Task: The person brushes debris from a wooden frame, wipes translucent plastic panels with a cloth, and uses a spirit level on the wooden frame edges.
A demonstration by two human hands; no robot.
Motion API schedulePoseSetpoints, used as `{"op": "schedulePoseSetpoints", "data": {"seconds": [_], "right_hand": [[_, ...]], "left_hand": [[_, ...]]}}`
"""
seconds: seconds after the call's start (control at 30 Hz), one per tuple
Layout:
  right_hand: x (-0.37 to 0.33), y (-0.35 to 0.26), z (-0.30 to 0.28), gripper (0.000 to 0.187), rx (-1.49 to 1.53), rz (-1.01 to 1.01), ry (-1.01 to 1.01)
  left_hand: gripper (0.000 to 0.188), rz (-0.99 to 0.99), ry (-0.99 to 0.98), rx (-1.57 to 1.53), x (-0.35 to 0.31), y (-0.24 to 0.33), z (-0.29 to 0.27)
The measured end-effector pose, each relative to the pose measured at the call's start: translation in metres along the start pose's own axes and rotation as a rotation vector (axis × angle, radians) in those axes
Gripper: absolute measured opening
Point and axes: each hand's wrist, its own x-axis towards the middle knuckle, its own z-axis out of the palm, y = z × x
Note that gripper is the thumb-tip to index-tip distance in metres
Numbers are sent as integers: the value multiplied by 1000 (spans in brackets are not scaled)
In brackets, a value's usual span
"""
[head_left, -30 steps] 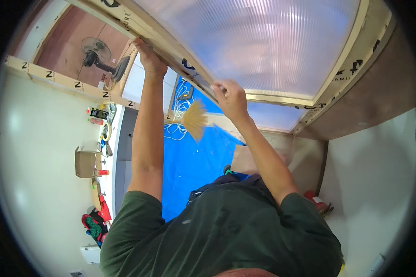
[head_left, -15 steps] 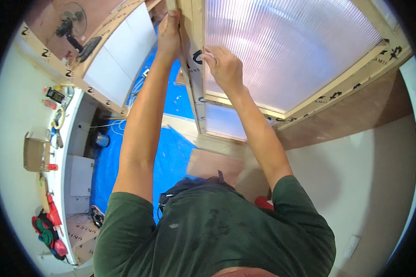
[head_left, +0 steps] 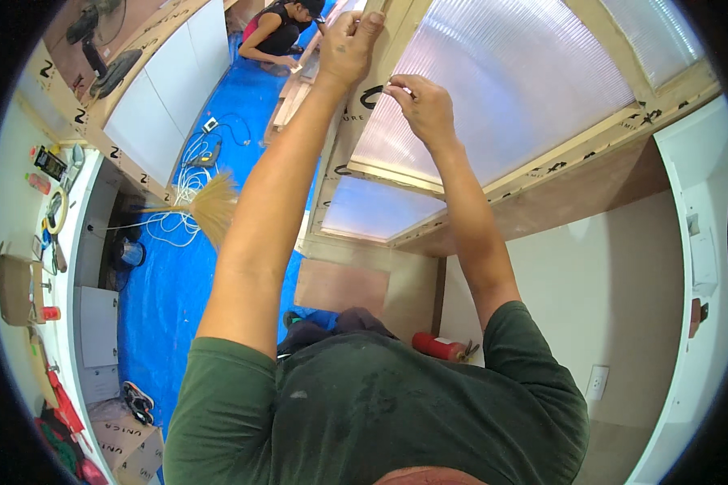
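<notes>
A person in a dark green shirt (head_left: pixel 437 404), seen from their own head, reaches both bare arms up to a large wooden frame (head_left: pixel 352 133) that fills the upper centre and upper right. The frame is pale, marked with dark print, stands at a slant, and surrounds a translucent ribbed panel (head_left: pixel 493 89).

The left hand (head_left: pixel 352 48), at top centre, is closed around the frame's long left edge, its thumb pointing up. The right hand (head_left: pixel 421 101), just to the right, is before the panel near the same upright; its grip is narrow, thumb and forefinger drawn close together. Whether those fingertips meet, or pinch something small, cannot be told.

The step in hand looks like steadying the frame with the left while the right does fine work near the panel's edge. The next move seems to call for a firm left hold and a light, exact right fingertip, so the frame does not swing or shift.

In the upper left, a co-worker (head_left: pixel 279 36) crouches on blue sheeting (head_left: pixel 166 283). Below are white cable (head_left: pixel 188 182) and a straw broom (head_left: pixel 210 210). A white counter (head_left: pixel 71 234) carrying tools and a cardboard box (head_left: pixel 16 289) curves down the left edge; a red fire extinguisher (head_left: pixel 441 346) lies at lower centre.
</notes>
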Motion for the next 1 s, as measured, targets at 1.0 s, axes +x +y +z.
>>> {"op": "schedulePoseSetpoints", "data": {"seconds": [1.0], "right_hand": [[35, 24, -9, 18, 188, -107, -382]], "left_hand": [[30, 170, 476, 382, -143, -24, 47]]}}
